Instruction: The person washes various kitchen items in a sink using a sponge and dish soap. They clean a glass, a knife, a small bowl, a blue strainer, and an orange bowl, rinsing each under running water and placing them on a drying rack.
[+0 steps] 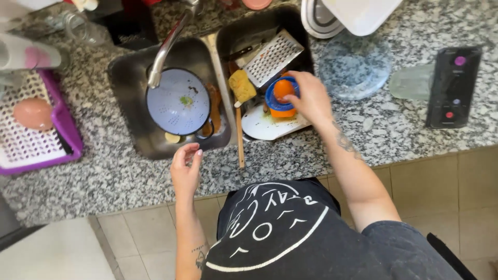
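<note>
My right hand (311,98) reaches into the right basin of a double steel sink (129,78) and grips a blue and orange plastic cup (280,98). The cup stands over a white cutting board (264,127) beside a yellow sponge (242,85) and a flat metal grater (273,57). My left hand (185,171) rests open on the front rim of the left basin, holding nothing. Just beyond it, a pale blue perforated colander (176,101) lies under the tap (166,46).
A purple dish rack (65,129) with a white mat and a pink bowl (32,113) stands at the left. On the speckled granite counter (394,124) are a clear glass plate (355,67), a black phone (452,85) and a white lid (363,14). A wooden utensil handle (240,142) crosses the sink rim.
</note>
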